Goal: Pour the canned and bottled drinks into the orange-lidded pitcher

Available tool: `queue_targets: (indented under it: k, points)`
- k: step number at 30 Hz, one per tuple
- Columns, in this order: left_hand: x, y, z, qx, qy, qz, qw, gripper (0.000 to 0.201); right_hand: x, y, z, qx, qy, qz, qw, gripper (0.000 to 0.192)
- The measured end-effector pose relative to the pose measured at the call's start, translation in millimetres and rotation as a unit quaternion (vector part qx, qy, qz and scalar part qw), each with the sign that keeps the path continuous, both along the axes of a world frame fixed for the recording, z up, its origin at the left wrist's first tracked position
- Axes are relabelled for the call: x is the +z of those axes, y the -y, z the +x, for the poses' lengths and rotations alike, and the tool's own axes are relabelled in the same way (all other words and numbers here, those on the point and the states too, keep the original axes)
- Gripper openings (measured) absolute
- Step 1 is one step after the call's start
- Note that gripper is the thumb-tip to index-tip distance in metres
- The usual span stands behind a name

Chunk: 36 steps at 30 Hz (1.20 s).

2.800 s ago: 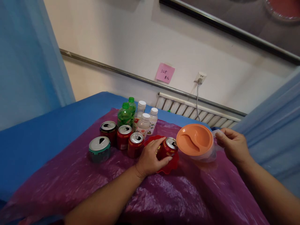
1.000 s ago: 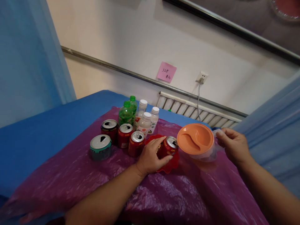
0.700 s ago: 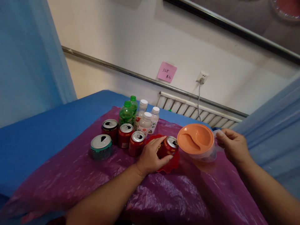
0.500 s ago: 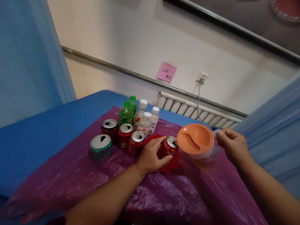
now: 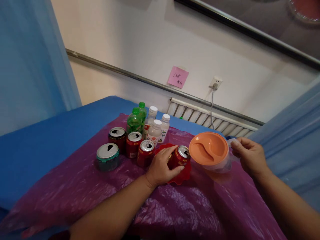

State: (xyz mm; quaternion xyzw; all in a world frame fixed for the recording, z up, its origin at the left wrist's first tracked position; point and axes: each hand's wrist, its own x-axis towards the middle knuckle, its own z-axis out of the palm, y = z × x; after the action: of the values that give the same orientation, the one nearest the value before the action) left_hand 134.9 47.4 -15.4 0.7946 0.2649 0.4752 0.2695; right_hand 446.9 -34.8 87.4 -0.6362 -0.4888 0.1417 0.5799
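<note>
Purple plastic sheet [image 5: 82, 196] covers the blue table [image 5: 45, 140].

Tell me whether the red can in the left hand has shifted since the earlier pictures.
No. The red can sits on the red dish, the same gap from the loose can, left hand around it.

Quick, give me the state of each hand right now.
Left hand: closed around the red can standing on the red dish.
Right hand: closed on the handle of the jug with the orange lid.
</note>
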Motion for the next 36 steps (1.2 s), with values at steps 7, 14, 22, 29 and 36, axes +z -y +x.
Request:
queue_targets:
  k: [7,14,22,29,36]
  points:
    - [2.0,1.4,-0.3,0.000,0.001,-0.003,1.000,0.066,-6.0,-0.2,1.2,-0.003,-0.006,0.012,1.000,0.041]
    - [0.4,0.9,-0.4,0.005,-0.001,0.001,1.000,0.068,-18.5,-0.4,-1.6,0.010,-0.040,0.045,0.998,0.040]
    - [-1.1,-0.5,0.4,0.012,-0.011,-0.001,1.000,0.069,-31.8,1.1,-6.3,0.000,-0.123,0.109,0.986,0.046]
    - [-1.9,-3.1,1.1,0.005,-0.026,0.008,1.000,0.069,-41.4,5.7,-10.4,-0.025,-0.151,0.137,0.979,0.049]
    - [-4.5,-6.7,2.9,0.008,-0.036,0.008,0.999,0.068,-50.2,8.1,-9.1,-0.032,-0.171,0.139,0.975,0.051]
